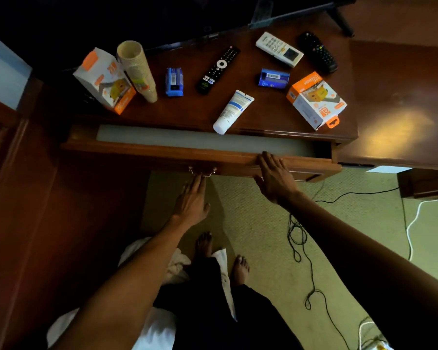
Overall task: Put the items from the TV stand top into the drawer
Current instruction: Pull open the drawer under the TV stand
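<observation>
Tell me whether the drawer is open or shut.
Partly open. The drawer juts from the TV stand, its grey liner bare; the right hand rests on its front edge.

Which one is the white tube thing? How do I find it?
Look at the TV stand top, right above the open drawer. The white tube lies at its front edge, cap toward the drawer. Nothing else there is a tube with blue writing.

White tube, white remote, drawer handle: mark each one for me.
white tube [232, 111]: head view, middle of the tube body.
white remote [278, 48]: head view, centre of the body, between keypad and screen.
drawer handle [203, 171]: head view, metal pull just above the left hand's fingertips.
</observation>
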{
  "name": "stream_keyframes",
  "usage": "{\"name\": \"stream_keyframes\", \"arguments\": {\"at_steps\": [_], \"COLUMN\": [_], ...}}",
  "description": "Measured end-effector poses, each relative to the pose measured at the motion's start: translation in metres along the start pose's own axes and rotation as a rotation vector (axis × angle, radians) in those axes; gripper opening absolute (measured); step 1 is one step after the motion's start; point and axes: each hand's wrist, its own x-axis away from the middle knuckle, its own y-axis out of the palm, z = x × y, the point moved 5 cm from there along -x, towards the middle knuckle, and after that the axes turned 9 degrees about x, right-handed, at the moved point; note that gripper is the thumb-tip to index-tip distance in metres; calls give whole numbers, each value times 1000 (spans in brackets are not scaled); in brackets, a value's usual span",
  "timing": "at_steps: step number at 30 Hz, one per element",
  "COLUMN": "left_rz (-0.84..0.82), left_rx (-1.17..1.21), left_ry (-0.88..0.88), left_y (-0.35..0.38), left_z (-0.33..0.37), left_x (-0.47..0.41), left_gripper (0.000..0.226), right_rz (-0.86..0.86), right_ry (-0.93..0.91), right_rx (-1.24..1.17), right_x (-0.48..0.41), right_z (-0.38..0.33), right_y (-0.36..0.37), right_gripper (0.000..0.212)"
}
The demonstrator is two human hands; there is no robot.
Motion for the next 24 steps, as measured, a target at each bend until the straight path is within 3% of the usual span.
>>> {"name": "stream_keyframes", "arguments": {"at_steps": [2, 4, 7, 11, 13, 21, 24], "left_rz": [68, 239, 468, 191, 102, 143, 165], "left_rx": [142, 322, 190, 18, -21, 80, 100], "left_ry": [9, 86, 162, -64, -92, -45, -11], "left_y": [-11, -35, -81, -103, -100, -96, -85], "left_z": [4, 11, 17, -1, -6, -15, -20], "left_x": [14, 24, 13, -35, -45, -17, 11], "left_gripper": [76, 58, 51, 68, 67, 58, 56], "right_rz": [11, 23, 25, -25, -18, 105, 183], "right_ry": [0, -13, -43, -54, -34, -1, -29], "right_rx": [-14, -21, -1, -32, -68, -116, -138], "right_x": [5, 7, 3, -3, -5, 16, 38], "right_z": [1, 2, 7, 13, 11, 4, -1], "right_y": [2, -2, -9, -8, -10, -16, -9], "right_gripper": [65, 64, 62, 63, 57, 29, 29]}}
